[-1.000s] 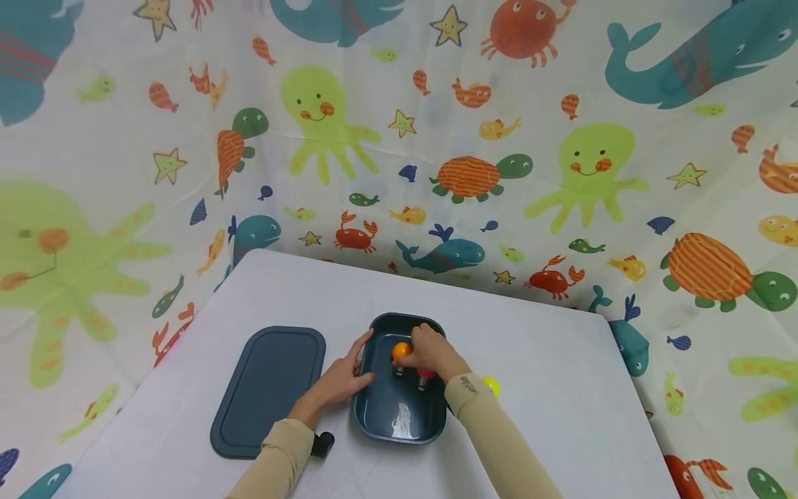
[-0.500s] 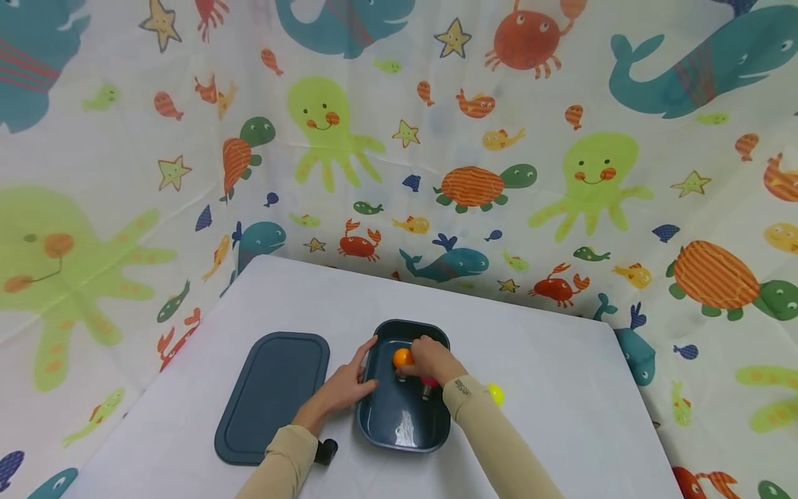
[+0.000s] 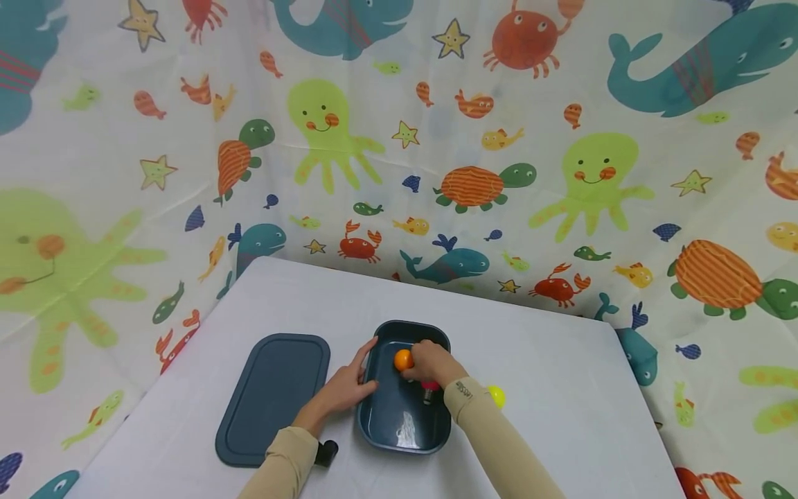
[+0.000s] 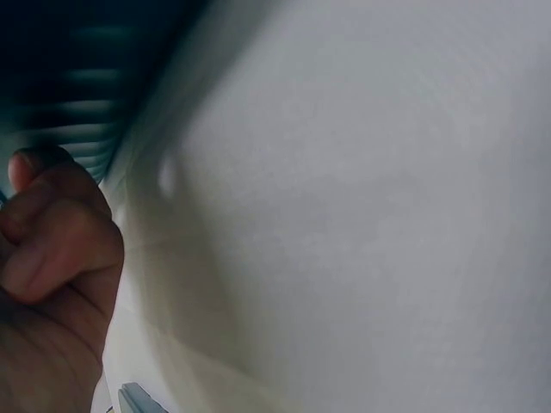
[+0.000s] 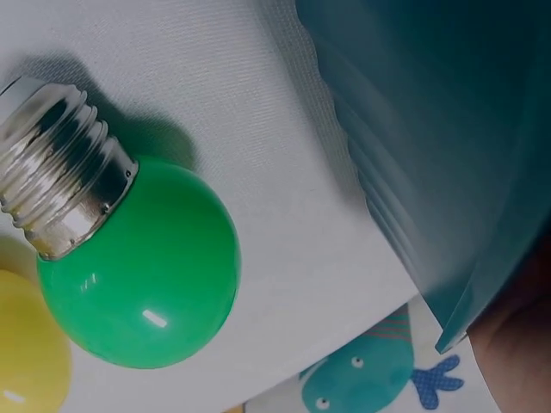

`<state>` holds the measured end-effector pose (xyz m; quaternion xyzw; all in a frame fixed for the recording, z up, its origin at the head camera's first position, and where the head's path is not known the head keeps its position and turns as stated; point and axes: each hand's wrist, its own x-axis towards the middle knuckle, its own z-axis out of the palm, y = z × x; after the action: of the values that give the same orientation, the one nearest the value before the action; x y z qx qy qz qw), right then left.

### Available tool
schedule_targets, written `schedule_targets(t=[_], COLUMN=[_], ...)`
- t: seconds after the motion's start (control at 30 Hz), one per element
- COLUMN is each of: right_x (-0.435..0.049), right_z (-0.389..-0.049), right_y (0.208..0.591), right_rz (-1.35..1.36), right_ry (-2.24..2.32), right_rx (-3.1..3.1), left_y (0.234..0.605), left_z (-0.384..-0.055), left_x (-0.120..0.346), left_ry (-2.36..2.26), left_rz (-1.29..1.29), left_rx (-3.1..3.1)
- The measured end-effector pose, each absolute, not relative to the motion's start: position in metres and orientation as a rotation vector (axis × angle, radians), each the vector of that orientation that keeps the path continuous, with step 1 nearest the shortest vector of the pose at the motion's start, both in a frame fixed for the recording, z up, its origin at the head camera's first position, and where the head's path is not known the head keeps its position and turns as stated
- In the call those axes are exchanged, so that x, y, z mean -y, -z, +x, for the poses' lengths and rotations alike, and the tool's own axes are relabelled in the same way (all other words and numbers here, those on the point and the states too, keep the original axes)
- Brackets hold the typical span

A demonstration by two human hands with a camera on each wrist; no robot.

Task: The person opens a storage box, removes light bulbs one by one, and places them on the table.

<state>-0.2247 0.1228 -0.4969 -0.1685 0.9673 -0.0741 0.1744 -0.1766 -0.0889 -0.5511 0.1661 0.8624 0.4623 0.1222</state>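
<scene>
My left hand [image 3: 341,389] holds the left wall of a dark blue rectangular container [image 3: 405,433], thumb over the rim. In the left wrist view its curled fingers [image 4: 65,249] lie by the ribbed outer side. Reaching inside, my right hand [image 3: 431,362] pinches an orange light bulb [image 3: 402,360] between thumb and fingers; the bulb's metal base is mostly hidden. A red light bulb [image 3: 429,388] lies under that hand, partly covered. Outside on the right, a green light bulb [image 5: 146,267] and a yellow light bulb [image 5: 26,344] lie close together.
A flat dark blue lid [image 3: 274,398] lies left of the container on the white table [image 3: 530,346]. Small black gear [image 3: 326,452] sits at the left wrist. Behind the table hangs a curtain [image 3: 386,152] printed with sea animals.
The orange bulb's metal base, visible below it a second ago, has turned mostly out of sight by the right thumb. The left hand keeps its place; the head view shifted slightly.
</scene>
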Motion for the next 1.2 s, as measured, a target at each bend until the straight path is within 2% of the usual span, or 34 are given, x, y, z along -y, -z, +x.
schedule_targets(t=[0.2, 0.5, 0.83, 1.2], right_x=[-0.127, -0.135, -0.149, -0.186], right_z=[-0.22, -0.214, -0.215, -0.209], right_y=[0.499, 0.494, 0.47, 0.431], right_rz=[-0.44, -0.56, -0.63, -0.455], right_ry=[0.208, 0.258, 0.604, 0.8], right_rx=[-2.726, -2.79, -2.824, -2.883], left_y=[0.554, 0.556, 0.556, 0.553], left_z=[-0.173, -0.167, -0.165, -0.16], left_x=[0.084, 0.078, 0.076, 0.076], left_ry=[-1.342, -1.335, -1.316, -1.325], left_rz=[0.467, 0.451, 0.416, 0.422], left_rx=[-2.513, -2.52, -2.535, -2.574])
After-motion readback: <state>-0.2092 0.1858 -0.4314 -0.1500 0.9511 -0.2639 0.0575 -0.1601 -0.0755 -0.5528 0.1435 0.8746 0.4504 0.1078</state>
